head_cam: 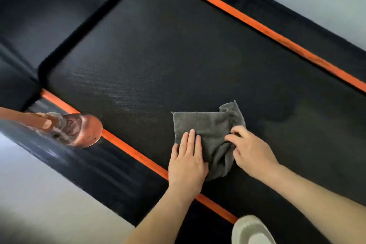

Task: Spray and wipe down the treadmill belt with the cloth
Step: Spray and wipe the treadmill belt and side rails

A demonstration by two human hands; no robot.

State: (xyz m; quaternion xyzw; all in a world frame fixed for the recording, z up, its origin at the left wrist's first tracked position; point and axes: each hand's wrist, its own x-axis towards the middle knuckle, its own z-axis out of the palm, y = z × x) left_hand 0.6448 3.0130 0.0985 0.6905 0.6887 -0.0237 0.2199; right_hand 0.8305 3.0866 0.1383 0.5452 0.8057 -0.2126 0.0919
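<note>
The cloth point(206, 125) is plain mid-grey. Beneath it, the treadmill belt point(158, 55) is black with a fine dotted weave and has a darker blotch point(287, 117) right of the cloth. An orange stripe point(134, 152) lies left of the cloth, beside a black side rail point(89, 168). Further left, a blurred object point(79, 128) is coppery brown. Below the cloth, a shoe point(251, 232) is off-white.

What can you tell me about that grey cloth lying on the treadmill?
The cloth is a dark grey rag that looks soft and towel-like. It lies crumpled on the black textured treadmill belt, nearer the orange stripe on the person's left. Its far part lies fairly flat, with one far corner curled up; its near part is bunched into folds. The left hand presses flat on its left edge, and the right hand pinches the folds on its right side.
</note>
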